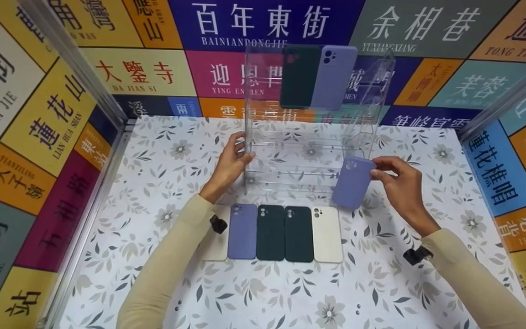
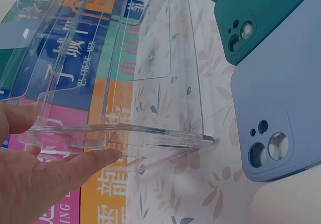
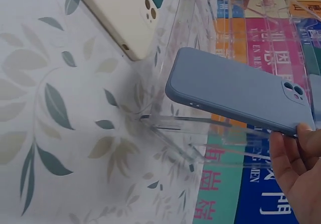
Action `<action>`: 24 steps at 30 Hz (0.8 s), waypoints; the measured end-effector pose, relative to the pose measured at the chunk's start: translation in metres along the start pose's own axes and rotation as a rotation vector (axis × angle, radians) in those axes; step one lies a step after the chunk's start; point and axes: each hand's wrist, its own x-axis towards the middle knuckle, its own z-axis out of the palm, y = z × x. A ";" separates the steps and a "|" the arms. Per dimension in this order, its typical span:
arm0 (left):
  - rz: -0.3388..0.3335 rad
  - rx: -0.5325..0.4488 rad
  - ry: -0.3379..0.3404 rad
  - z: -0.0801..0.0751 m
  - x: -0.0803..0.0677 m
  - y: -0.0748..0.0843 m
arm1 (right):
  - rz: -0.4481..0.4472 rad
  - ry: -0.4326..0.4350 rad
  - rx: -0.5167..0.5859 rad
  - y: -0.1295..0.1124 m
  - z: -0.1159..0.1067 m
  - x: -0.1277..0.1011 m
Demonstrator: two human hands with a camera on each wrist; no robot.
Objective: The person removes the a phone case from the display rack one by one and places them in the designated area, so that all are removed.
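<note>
A clear acrylic display rack (image 1: 311,151) stands at the back middle of the table, with a dark green case (image 1: 298,75) and a lilac case (image 1: 334,76) on its top tier. My left hand (image 1: 232,161) grips the rack's left wall (image 2: 115,133), thumb and fingers on either side of it. My right hand (image 1: 395,180) pinches a lilac phone case (image 1: 353,182) by its camera end, held in the air at the rack's right front (image 3: 235,91). In front of the rack lie a lilac case (image 1: 243,231), two dark green cases (image 1: 285,233) and a cream case (image 1: 327,234).
The floral tablecloth (image 1: 263,292) covers the table, walled by colourful sign panels (image 1: 39,137) on the left, back and right. Another pale case (image 1: 217,246) lies partly under my left sleeve. Black wrist mounts (image 1: 218,224) sit on both forearms.
</note>
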 end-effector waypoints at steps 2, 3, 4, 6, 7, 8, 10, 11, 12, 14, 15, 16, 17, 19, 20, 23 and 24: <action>-0.002 0.001 -0.003 0.000 -0.001 0.000 | 0.018 -0.014 0.009 0.003 -0.003 -0.002; -0.001 -0.001 -0.004 0.000 -0.001 0.001 | 0.028 -0.020 0.016 0.005 -0.004 -0.003; -0.001 -0.001 -0.005 0.000 -0.001 0.001 | 0.038 -0.027 0.023 0.006 -0.005 -0.004; 0.002 -0.008 -0.005 0.000 -0.001 0.001 | 0.060 -0.039 0.039 0.009 -0.007 -0.005; 0.005 -0.011 -0.004 0.000 -0.001 0.000 | 0.072 -0.050 0.043 0.010 -0.008 -0.006; 0.007 -0.013 -0.003 0.000 -0.001 0.000 | 0.086 -0.060 0.048 0.012 -0.009 -0.006; 0.004 -0.008 0.001 -0.001 -0.001 -0.001 | 0.115 -0.086 0.049 0.015 -0.010 -0.007; 0.005 -0.007 0.002 -0.001 -0.001 -0.001 | 0.132 -0.101 0.050 0.016 -0.011 -0.007; 0.005 -0.004 0.004 -0.001 -0.002 -0.001 | 0.148 -0.118 0.048 0.017 -0.012 -0.007; 0.006 -0.003 0.006 -0.001 -0.001 -0.001 | 0.185 -0.152 0.058 0.021 -0.013 -0.008; 0.006 -0.003 0.007 -0.001 -0.001 -0.001 | 0.203 -0.168 0.065 0.022 -0.014 -0.009; 0.008 -0.005 0.007 -0.001 -0.001 -0.001 | 0.220 -0.184 0.073 0.023 -0.014 -0.009; 0.010 -0.006 0.007 -0.001 -0.001 -0.001 | 0.233 -0.198 0.080 0.024 -0.015 -0.010; 0.011 -0.007 0.006 -0.001 0.000 -0.001 | 0.258 -0.221 0.088 0.025 -0.016 -0.012; 0.010 -0.009 0.006 -0.001 0.000 -0.001 | 0.268 -0.228 0.092 0.025 -0.016 -0.013; 0.009 -0.007 0.003 -0.001 0.000 -0.001 | 0.283 -0.244 0.090 0.026 -0.016 -0.016; 0.009 -0.008 0.003 -0.001 0.000 -0.001 | 0.288 -0.250 0.092 0.027 -0.016 -0.017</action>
